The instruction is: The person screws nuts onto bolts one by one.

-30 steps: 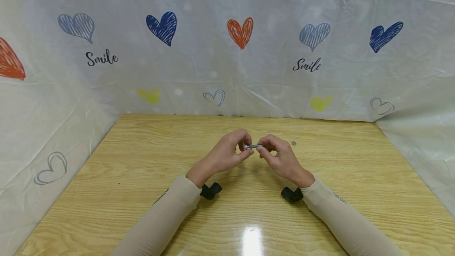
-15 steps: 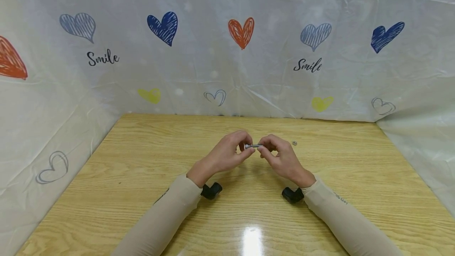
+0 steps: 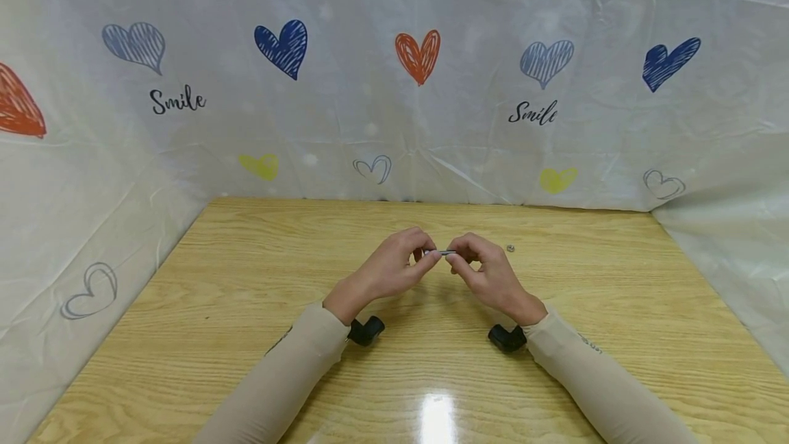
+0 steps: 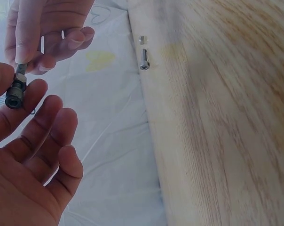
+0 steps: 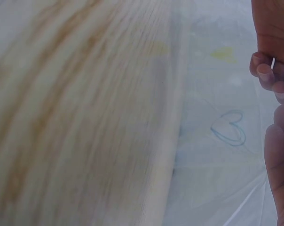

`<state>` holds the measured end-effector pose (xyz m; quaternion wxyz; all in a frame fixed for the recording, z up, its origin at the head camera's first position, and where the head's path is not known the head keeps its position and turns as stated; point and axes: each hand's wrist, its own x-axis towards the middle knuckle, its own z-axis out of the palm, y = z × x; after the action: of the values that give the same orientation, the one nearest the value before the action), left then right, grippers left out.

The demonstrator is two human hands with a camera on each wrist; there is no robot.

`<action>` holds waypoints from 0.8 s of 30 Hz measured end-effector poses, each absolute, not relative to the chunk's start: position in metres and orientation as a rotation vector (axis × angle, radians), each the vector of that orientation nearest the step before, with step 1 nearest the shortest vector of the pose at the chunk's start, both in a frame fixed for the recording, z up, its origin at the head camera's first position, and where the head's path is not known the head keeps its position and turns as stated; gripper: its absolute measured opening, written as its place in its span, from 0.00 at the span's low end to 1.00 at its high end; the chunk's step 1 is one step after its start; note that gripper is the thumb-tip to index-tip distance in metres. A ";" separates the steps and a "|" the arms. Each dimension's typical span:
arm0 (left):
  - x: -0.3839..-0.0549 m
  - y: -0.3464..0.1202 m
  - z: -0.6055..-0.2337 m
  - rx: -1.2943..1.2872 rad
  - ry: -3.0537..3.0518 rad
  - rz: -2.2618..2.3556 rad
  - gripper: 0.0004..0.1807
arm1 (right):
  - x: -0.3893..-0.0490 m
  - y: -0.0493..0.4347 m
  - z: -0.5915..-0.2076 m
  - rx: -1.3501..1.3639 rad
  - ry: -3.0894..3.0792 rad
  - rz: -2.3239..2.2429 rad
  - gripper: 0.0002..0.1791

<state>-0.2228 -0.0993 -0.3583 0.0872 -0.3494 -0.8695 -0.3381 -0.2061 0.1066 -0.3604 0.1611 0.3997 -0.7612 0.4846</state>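
A socket-head bolt (image 3: 446, 252) lies level between my two hands over the table. The left hand (image 3: 394, 262) pinches it near its head with thumb and forefinger; its other fingers are spread in the left wrist view. A nut (image 4: 21, 77) sits on the shank, close to the dark head (image 4: 13, 100). At the threaded end, the right hand (image 3: 483, 269) grips the bolt between thumb and fingertips. In the right wrist view only parts of both hands show at the right edge, and the bolt is out of sight.
A second socket-head bolt (image 4: 144, 61) lies on the wooden table (image 3: 277, 362) near its far edge, with a loose nut (image 4: 142, 39) beside it. White cloth (image 3: 345, 122) with printed hearts hangs behind and at both sides. Dark wrist camera mounts (image 3: 368, 331) stick inward below the hands.
The left thumb and forefinger have closed in over the bolt's head end, which showed between them earlier. The right hand has stayed nearly still.
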 end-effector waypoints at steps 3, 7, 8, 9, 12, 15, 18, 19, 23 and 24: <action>-0.222 -0.099 -0.358 -1.033 -2.600 -0.999 0.09 | -0.206 0.106 -0.360 1.142 -2.176 1.381 0.04; -0.222 -0.100 -0.358 -1.021 -2.616 -0.986 0.10 | -0.210 0.107 -0.367 1.132 -2.181 1.383 0.04; -0.222 -0.100 -0.358 -1.019 -2.618 -0.986 0.10 | -0.212 0.107 -0.370 1.130 -2.181 1.387 0.04; -0.222 -0.100 -0.358 -1.017 -2.618 -0.987 0.09 | -0.215 0.108 -0.374 1.127 -2.183 1.390 0.04; -0.222 -0.100 -0.359 -1.022 -2.604 -0.988 0.08 | -0.224 0.110 -0.384 1.117 -2.193 1.403 0.05; -0.222 -0.100 -0.359 -1.037 -2.570 -0.987 0.06 | -0.230 0.112 -0.391 1.125 -2.185 1.413 0.05; -0.223 -0.099 -0.359 -1.056 -2.533 -1.000 0.06 | -0.222 0.110 -0.381 1.133 -2.170 1.423 0.03; -0.223 -0.099 -0.359 -1.063 -2.522 -1.006 0.07 | -0.219 0.109 -0.377 1.133 -2.167 1.421 0.03; -0.224 -0.099 -0.359 -1.081 -2.501 -1.026 0.08 | -0.207 0.105 -0.364 1.122 -2.177 1.412 0.03; -0.224 -0.099 -0.359 -1.084 -2.500 -1.026 0.08 | -0.207 0.105 -0.363 1.121 -2.180 1.408 0.04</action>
<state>-0.2240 -0.0989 -0.3591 0.1147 -0.3698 -0.8530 -0.3501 -0.2070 0.1053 -0.3631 0.1568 0.3917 -0.7617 0.4918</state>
